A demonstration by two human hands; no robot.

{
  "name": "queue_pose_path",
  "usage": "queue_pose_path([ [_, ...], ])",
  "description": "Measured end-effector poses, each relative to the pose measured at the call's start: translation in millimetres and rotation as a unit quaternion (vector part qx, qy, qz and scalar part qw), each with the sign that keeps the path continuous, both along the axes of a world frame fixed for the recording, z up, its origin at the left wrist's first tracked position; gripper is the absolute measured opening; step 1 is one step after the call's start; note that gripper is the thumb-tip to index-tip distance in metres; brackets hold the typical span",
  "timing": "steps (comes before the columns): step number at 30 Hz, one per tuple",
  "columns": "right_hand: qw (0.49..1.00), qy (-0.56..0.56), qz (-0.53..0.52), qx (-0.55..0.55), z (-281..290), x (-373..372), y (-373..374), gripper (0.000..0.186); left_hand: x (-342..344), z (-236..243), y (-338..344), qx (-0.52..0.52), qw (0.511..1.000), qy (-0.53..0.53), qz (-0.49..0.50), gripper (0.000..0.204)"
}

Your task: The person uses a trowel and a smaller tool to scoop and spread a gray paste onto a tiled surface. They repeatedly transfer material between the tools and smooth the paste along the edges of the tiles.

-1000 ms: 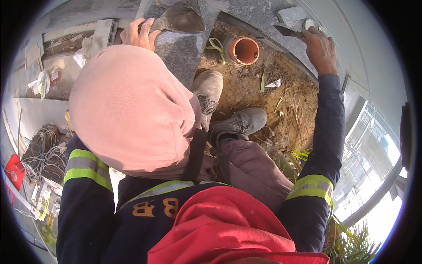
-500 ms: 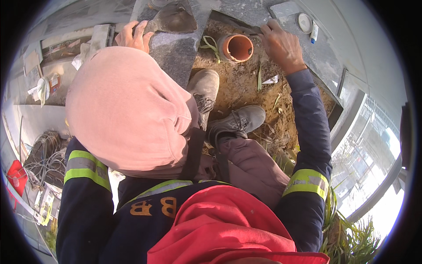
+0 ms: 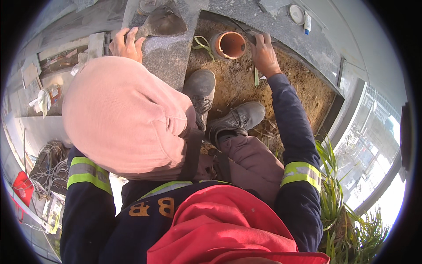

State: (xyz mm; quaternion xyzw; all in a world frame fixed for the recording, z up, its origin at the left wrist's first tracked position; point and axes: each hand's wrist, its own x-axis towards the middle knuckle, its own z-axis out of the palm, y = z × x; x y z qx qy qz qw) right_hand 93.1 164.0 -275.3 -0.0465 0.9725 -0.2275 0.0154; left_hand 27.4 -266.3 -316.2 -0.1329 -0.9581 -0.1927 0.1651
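My left hand rests at the left edge of a grey stone slab, fingers apart. Beside its fingertips lies a dark, flared piece with a narrow end; I cannot make out its kind. My right hand is closed at the far rim of an opening in the slabs, just right of an orange pipe. Near its fingertips is a thin, dark strip; whether it is a tool or part of the edge is unclear. The pipe's open end stands up from bare soil.
My boots stand on the soil inside the opening. Beyond my right hand, a round lid and a small tube lie on the slab. Tangled wire is at the left; long-leaved plants grow at the lower right.
My right hand has shifted left and slightly nearer, closer to the pipe. My left hand has moved a little left and nearer. The whole view has also shifted somewhat.
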Motion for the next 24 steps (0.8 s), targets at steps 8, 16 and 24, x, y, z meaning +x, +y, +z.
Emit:
queue_pose_path([
  [8, 0.998, 0.008, -0.065, 0.014, -23.9, 31.4, 18.0, 0.038, 0.0, -6.0, -10.6, 0.011, 1.000, 0.004, -0.011, 0.038],
  [16, 0.992, 0.041, -0.110, 0.041, -9.1, 58.3, 45.7, 0.037, -15.6, -2.3, 0.1, 0.003, 0.999, 0.026, -0.031, 0.038],
  [24, 0.972, 0.059, 0.080, 0.213, 134.0, 56.6, 72.6, 0.034, 7.0, -15.6, -1.1, -0.023, 0.999, 0.012, 0.020, 0.042],
])
